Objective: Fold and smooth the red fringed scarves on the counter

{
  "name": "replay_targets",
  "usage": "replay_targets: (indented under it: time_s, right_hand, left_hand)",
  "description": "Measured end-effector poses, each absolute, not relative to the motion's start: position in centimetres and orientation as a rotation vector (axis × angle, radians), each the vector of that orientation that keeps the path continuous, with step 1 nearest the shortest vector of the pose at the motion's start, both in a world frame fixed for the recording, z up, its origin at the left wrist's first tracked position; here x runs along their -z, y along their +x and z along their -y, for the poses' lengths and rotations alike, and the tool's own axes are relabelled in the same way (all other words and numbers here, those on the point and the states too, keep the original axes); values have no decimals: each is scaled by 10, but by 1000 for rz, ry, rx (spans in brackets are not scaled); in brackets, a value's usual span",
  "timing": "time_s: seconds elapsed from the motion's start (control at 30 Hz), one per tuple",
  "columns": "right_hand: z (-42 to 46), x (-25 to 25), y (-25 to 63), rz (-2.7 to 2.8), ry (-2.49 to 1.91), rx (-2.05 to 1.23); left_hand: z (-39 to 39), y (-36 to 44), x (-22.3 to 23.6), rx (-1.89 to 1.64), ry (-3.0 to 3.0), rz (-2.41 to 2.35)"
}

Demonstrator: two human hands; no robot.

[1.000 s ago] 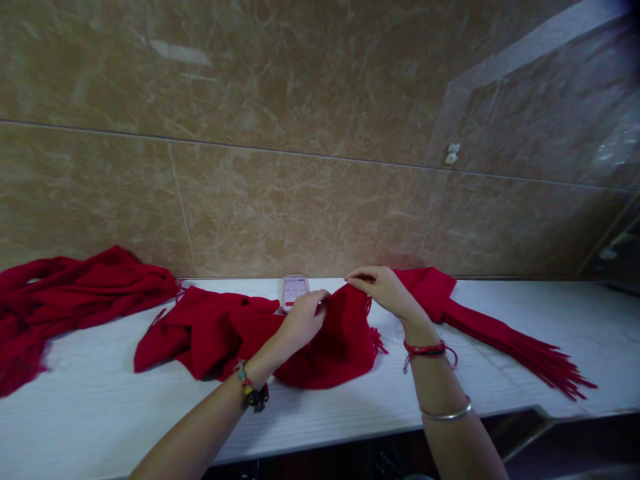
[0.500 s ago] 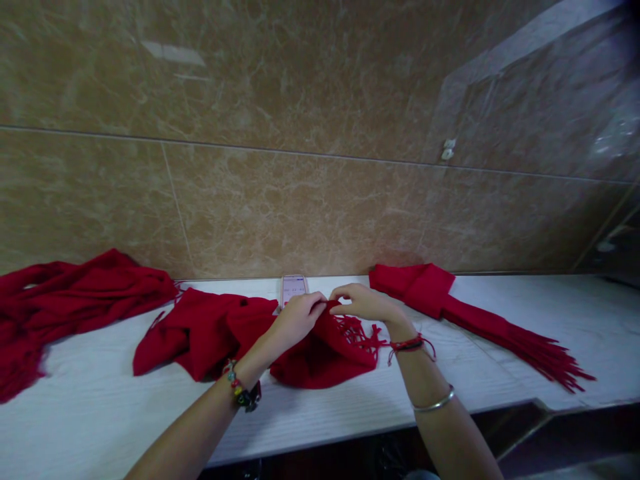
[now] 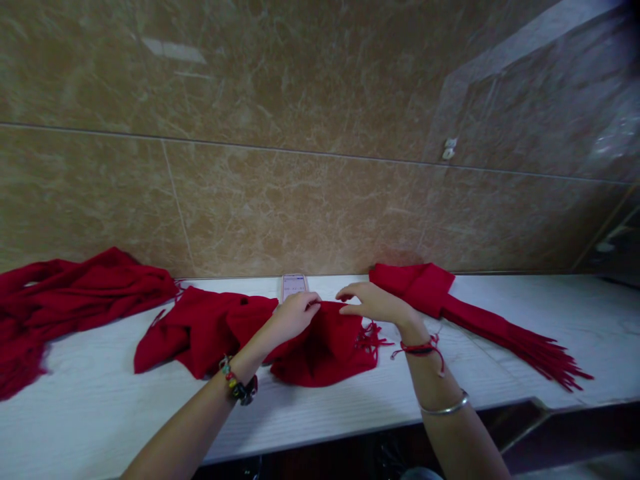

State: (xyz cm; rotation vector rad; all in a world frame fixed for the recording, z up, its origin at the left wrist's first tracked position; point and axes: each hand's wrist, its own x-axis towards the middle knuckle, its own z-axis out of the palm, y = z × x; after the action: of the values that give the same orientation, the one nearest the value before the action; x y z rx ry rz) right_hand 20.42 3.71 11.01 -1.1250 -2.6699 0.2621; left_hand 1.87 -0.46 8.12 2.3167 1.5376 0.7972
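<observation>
A crumpled red scarf with a fringe at its right end lies in front of me. My left hand pinches its upper edge near the middle. Just to the right, my right hand hovers at the same edge, thumb and fingers apart with a gap between them. Whether its thumb touches the cloth I cannot tell. Part of the scarf is hidden under my left hand and forearm.
A folded red scarf lies at the right, its fringe toward the front edge. Another red scarf is heaped at the left. A phone leans behind my left hand. A marble-tiled wall backs the white counter.
My right hand has moved right, away from my left hand, and its fingers have parted. The scarf's upper edge is now spread wider, and the fringe sits farther right.
</observation>
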Motion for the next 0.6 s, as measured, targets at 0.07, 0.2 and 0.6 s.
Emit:
replay_targets:
  time_s: [0.07,0.2,0.6]
  right_hand:
    - [-31,-111,197,2704,-1018,-337]
    - [-29,-112,190,2747,-1070,-279]
    - [-42,-104,205,2689,-1294,-194]
  left_hand:
    - [7,24,-80,-792,2305,-1512]
    - [9,26,-78,-766,2398,-1509]
    - [9,21,-69,-492,2456,-1712]
